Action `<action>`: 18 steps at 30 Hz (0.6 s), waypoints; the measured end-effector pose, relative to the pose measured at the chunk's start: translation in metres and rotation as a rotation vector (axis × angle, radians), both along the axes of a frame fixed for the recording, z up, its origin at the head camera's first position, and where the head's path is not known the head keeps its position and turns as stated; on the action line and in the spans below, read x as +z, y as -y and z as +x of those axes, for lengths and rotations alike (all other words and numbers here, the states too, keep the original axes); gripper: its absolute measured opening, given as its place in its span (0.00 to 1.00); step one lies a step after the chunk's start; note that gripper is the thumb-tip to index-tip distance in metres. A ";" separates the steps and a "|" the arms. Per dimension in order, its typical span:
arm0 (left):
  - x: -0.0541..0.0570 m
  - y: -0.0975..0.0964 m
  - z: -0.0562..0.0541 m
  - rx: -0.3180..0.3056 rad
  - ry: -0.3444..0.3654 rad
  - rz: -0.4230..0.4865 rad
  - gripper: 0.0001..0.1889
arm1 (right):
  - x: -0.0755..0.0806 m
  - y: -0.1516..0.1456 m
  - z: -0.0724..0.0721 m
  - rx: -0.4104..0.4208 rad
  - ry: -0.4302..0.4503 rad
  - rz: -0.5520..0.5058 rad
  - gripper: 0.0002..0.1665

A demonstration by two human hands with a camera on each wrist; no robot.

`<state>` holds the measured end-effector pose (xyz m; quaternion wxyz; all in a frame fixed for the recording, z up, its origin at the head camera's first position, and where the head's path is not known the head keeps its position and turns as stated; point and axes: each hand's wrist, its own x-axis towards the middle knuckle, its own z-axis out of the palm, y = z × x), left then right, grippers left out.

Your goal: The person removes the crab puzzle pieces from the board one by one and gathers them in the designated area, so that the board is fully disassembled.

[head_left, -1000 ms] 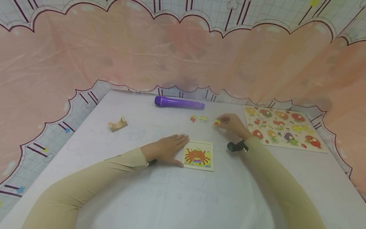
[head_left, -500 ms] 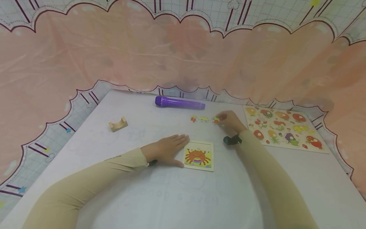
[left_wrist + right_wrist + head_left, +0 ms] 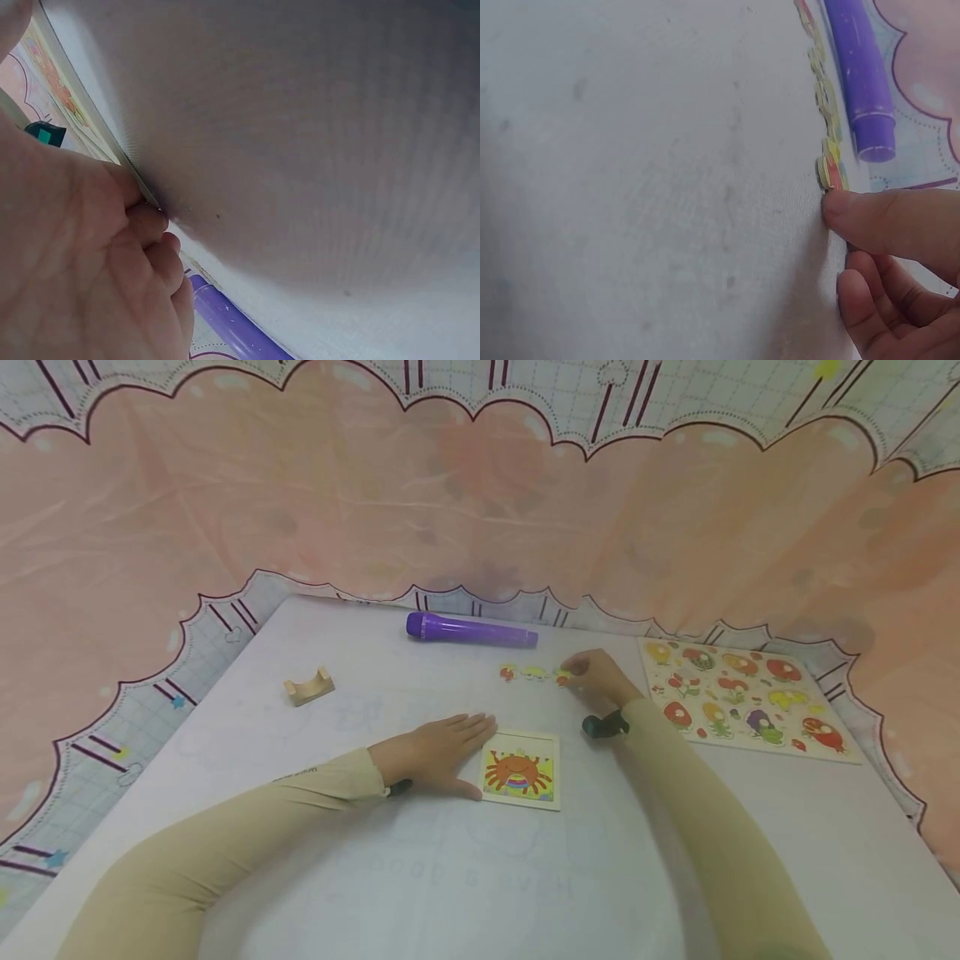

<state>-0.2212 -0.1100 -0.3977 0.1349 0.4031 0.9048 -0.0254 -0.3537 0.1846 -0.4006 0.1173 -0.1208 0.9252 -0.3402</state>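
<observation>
Beside a small square crab picture puzzle (image 3: 519, 772) in a pale frame, my left hand (image 3: 435, 753) lies on the table, fingers straight and thumb spread. Its fingertips and thumb touch the frame's left edge. Farther back, my right hand (image 3: 602, 678) pinches the edge of a small red and yellow puzzle piece (image 3: 562, 679), which lies on the table. The right wrist view shows the thumb against this piece (image 3: 829, 172). To its left sit a yellow-green piece (image 3: 535, 673) and a red and yellow piece (image 3: 507, 672), forming a row.
A purple toy microphone (image 3: 471, 630) lies behind the row of pieces. At the right is a board of fruit and vegetable pictures (image 3: 750, 697). A small curved wooden block (image 3: 309, 686) stands at the left. A patterned curtain (image 3: 480, 510) hangs behind the table.
My right hand has moved a little left with the puzzle piece, bringing it down onto the table closer to the other two. The left hand has stayed still by the frame.
</observation>
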 end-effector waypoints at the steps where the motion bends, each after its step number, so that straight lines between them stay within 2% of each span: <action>1: 0.000 0.000 0.000 0.003 0.000 -0.004 0.53 | 0.001 0.000 0.001 0.014 -0.023 0.000 0.20; 4: 0.002 -0.001 0.000 0.005 -0.004 -0.011 0.53 | 0.001 -0.001 0.001 0.033 -0.042 -0.007 0.19; 13: 0.003 0.000 0.000 0.003 -0.001 -0.008 0.53 | -0.001 0.000 -0.004 0.017 -0.007 0.026 0.22; 18: 0.001 -0.001 0.000 0.001 -0.003 -0.015 0.53 | 0.000 -0.003 0.002 -0.002 0.022 -0.033 0.24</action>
